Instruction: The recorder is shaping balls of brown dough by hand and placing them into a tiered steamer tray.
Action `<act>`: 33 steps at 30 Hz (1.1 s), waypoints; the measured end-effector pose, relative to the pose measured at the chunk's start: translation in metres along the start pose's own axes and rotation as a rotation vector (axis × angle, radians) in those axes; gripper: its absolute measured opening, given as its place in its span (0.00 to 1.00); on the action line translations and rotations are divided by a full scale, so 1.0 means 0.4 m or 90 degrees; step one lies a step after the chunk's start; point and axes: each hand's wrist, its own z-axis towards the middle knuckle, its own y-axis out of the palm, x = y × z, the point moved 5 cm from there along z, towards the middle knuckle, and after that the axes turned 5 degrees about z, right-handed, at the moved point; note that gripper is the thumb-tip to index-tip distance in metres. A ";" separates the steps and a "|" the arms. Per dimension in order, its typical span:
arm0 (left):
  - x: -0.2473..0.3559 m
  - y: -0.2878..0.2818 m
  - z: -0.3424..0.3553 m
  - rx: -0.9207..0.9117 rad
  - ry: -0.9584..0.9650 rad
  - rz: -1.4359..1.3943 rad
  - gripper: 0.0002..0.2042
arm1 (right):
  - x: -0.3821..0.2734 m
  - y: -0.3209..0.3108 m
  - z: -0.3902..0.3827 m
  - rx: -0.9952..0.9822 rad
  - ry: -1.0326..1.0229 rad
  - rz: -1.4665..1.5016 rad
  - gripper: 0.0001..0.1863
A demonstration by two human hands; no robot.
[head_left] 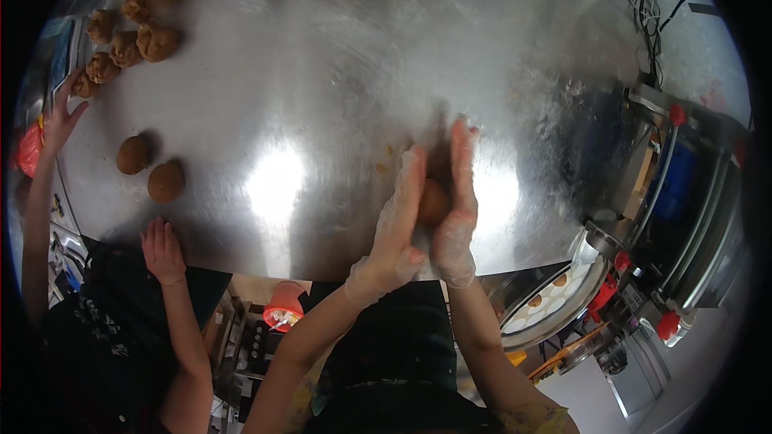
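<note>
A smooth brown dough ball sits between my two palms near the front edge of the metal table. My left hand, in a clear plastic glove, presses against its left side with fingers stretched out and pointing away from me. On the other side, my right hand, also gloved, stands on edge against the ball with straight fingers. Whether the ball rests on the steel or is lifted slightly is hard to tell. A few small yellowish crumbs lie just left of my left fingers.
Two smooth dough balls lie left, with several rough dough lumps farther back. A co-worker's hand reaches to those lumps; their other hand rests at the table edge. Right stand a metal machine and a round tray holding dough pieces.
</note>
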 end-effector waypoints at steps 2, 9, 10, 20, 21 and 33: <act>-0.009 -0.017 0.016 0.039 -0.010 -0.013 0.54 | -0.002 0.016 -0.016 0.007 -0.002 -0.005 0.56; -0.018 0.000 0.000 -0.031 -0.004 0.035 0.55 | 0.021 -0.025 0.011 0.053 -0.059 -0.044 0.55; -0.020 -0.007 0.001 -0.030 -0.003 0.038 0.55 | 0.022 -0.026 0.016 0.061 -0.077 -0.048 0.55; -0.035 -0.003 -0.026 -0.016 -0.002 0.051 0.54 | 0.017 -0.013 0.012 0.021 -0.095 -0.086 0.57; -0.054 -0.021 -0.015 0.040 0.053 0.101 0.54 | 0.021 -0.003 -0.010 0.048 -0.049 -0.052 0.57; -0.075 -0.022 0.015 0.036 0.075 0.110 0.52 | 0.035 0.019 -0.059 0.048 0.024 -0.051 0.56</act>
